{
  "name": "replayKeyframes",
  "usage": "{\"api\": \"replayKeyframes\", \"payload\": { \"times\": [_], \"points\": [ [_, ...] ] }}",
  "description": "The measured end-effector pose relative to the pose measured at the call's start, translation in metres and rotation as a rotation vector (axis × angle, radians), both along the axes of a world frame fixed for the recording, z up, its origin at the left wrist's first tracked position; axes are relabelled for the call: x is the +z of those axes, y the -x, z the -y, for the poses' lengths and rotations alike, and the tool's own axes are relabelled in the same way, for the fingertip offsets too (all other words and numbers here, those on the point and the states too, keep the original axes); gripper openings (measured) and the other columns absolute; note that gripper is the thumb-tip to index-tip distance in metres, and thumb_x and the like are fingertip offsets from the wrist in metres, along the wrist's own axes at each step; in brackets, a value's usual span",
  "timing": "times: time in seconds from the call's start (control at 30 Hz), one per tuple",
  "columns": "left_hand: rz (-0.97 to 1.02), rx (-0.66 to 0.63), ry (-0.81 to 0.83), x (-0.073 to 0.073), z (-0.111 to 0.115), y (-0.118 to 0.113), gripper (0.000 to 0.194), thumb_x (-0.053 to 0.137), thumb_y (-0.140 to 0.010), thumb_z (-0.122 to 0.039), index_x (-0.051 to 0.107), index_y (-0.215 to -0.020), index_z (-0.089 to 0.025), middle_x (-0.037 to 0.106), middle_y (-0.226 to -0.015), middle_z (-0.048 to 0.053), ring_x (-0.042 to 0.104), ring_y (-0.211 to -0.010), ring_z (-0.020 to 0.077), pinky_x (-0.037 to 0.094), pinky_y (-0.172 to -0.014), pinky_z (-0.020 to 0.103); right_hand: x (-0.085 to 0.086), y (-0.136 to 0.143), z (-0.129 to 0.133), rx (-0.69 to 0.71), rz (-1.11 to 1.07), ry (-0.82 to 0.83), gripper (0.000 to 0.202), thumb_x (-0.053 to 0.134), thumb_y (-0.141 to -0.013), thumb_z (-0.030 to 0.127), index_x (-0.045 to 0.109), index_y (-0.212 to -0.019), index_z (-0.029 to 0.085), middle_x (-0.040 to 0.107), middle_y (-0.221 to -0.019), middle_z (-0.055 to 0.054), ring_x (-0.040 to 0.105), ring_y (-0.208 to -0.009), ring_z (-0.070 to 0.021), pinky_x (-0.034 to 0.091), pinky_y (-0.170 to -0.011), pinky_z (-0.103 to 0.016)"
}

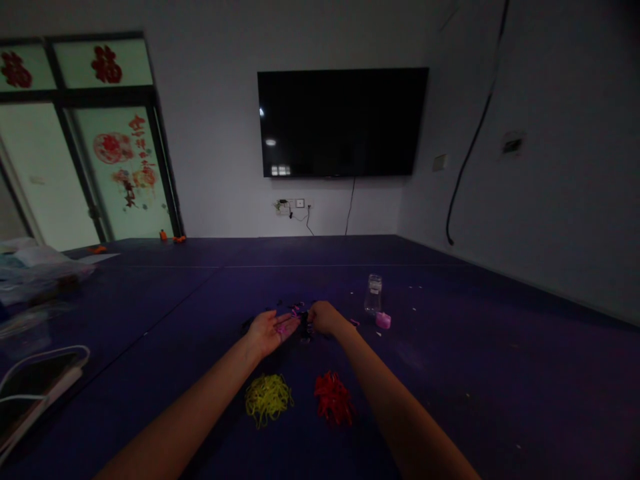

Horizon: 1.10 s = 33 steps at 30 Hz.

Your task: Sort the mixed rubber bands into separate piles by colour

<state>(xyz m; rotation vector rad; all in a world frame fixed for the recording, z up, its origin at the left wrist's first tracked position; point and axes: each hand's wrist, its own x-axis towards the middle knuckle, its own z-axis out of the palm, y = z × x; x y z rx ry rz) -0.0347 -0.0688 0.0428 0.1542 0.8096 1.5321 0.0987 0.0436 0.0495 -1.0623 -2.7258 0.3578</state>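
Observation:
My left hand [270,332] lies palm up with its fingers apart, and small pink pieces [281,329] rest on the palm and fingers. Just to its right, my right hand [323,317] has its fingers bent together over a scatter of dark and pink bits [305,327]; what they hold, if anything, is too small to name. Nearer to me are a heap of yellow-green loops [269,399] and a heap of red loops [333,399]. A clear bottle [373,295] stands beyond my right hand, beside a pink cap [383,321].
The purple tabletop [450,373] reaches to the wall. At the left are plastic bags [40,267], a clear container [23,333] and a dark device [40,393] with a white cable. Small orange objects [179,239] sit at the far edge. A black screen [343,123] hangs above.

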Motion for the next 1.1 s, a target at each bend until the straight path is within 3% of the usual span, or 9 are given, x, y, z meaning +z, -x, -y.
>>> {"api": "replayKeyframes", "payload": {
  "times": [0.27, 0.53, 0.67, 0.9, 1.1],
  "points": [
    [0.005, -0.02, -0.016, -0.001, 0.001, 0.0, 0.048, 0.028, -0.09, -0.022, 0.03, -0.132, 0.001, 0.059, -0.108, 0.026, 0.063, -0.094, 0.0279, 0.054, -0.07, 0.035, -0.004, 0.002, -0.001, 0.023, 0.076, -0.047, 0.026, 0.067, -0.06, 0.008, 0.072, -0.084, 0.016, 0.071, -0.088, -0.008, 0.065, -0.082, -0.0182, 0.043, -0.065, -0.018],
    [-0.015, 0.015, 0.021, 0.002, 0.001, -0.002, 0.049, 0.03, -0.09, -0.022, 0.029, -0.133, 0.001, 0.058, -0.11, 0.026, 0.065, -0.091, 0.0268, 0.055, -0.069, 0.033, 0.005, 0.0, 0.025, 0.094, 0.115, -0.123, 0.029, 0.051, -0.076, 0.004, 0.065, -0.101, 0.011, 0.065, -0.106, -0.016, 0.059, -0.102, -0.0222, 0.041, -0.082, -0.025],
    [-0.008, 0.027, 0.028, 0.005, 0.002, -0.005, 0.049, 0.029, -0.09, -0.022, 0.028, -0.134, 0.0, 0.058, -0.111, 0.026, 0.065, -0.09, 0.0267, 0.055, -0.067, 0.033, 0.003, 0.004, 0.034, 0.104, 0.134, -0.139, 0.032, 0.041, -0.083, 0.004, 0.058, -0.11, 0.006, 0.062, -0.11, -0.021, 0.058, -0.103, -0.0246, 0.041, -0.083, -0.031],
    [-0.069, 0.037, 0.046, 0.008, 0.004, -0.006, 0.047, 0.028, -0.09, -0.021, 0.033, -0.129, 0.004, 0.06, -0.1, 0.024, 0.065, -0.084, 0.0255, 0.054, -0.063, 0.03, -0.002, 0.002, 0.029, 0.143, 0.091, -0.126, 0.036, 0.051, -0.076, 0.002, 0.053, -0.113, 0.005, 0.062, -0.106, -0.021, 0.058, -0.101, -0.0243, 0.04, -0.079, -0.029],
    [-0.06, 0.07, 0.075, 0.003, 0.0, -0.005, 0.043, 0.031, -0.09, -0.022, 0.038, -0.124, 0.003, 0.063, -0.094, 0.023, 0.066, -0.079, 0.0249, 0.054, -0.062, 0.031, 0.011, -0.005, 0.014, 0.186, -0.03, -0.068, 0.035, 0.051, -0.071, -0.001, 0.055, -0.103, 0.012, 0.065, -0.089, -0.008, 0.06, -0.083, -0.0156, 0.039, -0.065, -0.021]
  ]
}}
